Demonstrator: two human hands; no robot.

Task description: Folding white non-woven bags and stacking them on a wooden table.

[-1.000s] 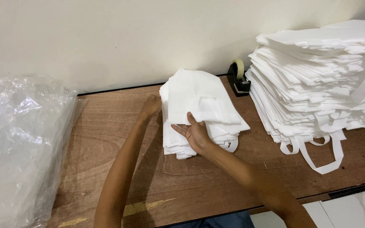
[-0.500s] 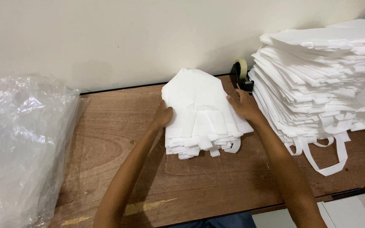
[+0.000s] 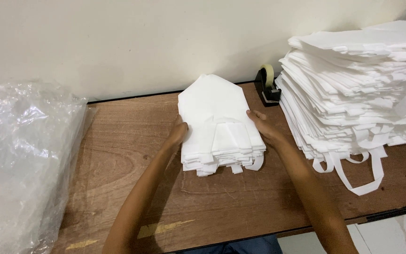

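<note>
A small stack of folded white fabric bags point(image 3: 217, 127) lies on the wooden table point(image 3: 132, 164), its far end folded to a point. My left hand point(image 3: 178, 132) presses against the stack's left side. My right hand point(image 3: 262, 126) presses against its right side. Both hands squeeze the stack between them, fingers flat on the edges. Several white handle loops stick out from the near end of the stack.
A tall pile of white bags point(image 3: 363, 89) with hanging handles fills the right of the table. A black tape dispenser point(image 3: 267, 86) stands by the wall between the two piles. Crumpled clear plastic point(image 3: 22, 160) covers the left end.
My right hand left the top of the stack and went to its right side. The stack turned straighter and now sits square between both hands.
</note>
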